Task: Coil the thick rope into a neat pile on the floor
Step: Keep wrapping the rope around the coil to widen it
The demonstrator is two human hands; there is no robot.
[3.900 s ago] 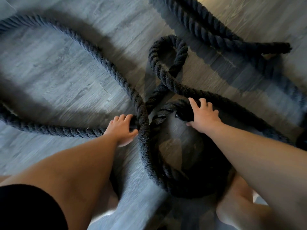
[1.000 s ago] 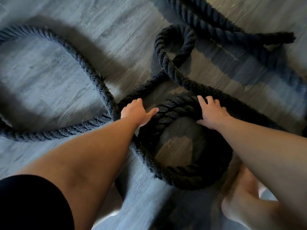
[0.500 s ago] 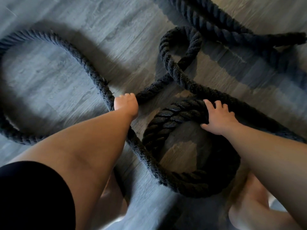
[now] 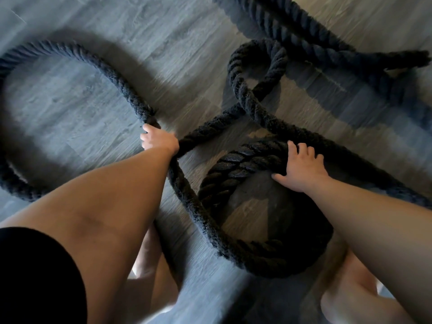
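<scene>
Head view: left hand [image 4: 159, 139] has shifted outward, fingers curled round the rope [image 4: 112, 73]; right hand [image 4: 301, 169] stays flat on coil [image 4: 236, 164]

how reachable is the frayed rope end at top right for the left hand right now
Probably not. The left hand grips the rope at the left, while the frayed end lies far right, beyond the right hand resting on the coil. It would need to let go and cross that arm.

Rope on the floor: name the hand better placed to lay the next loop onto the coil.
Left, probably. The left hand grips the loose rope just beside the coil and can drag it over; the right hand rests on the coil's top, steadying it.
</scene>
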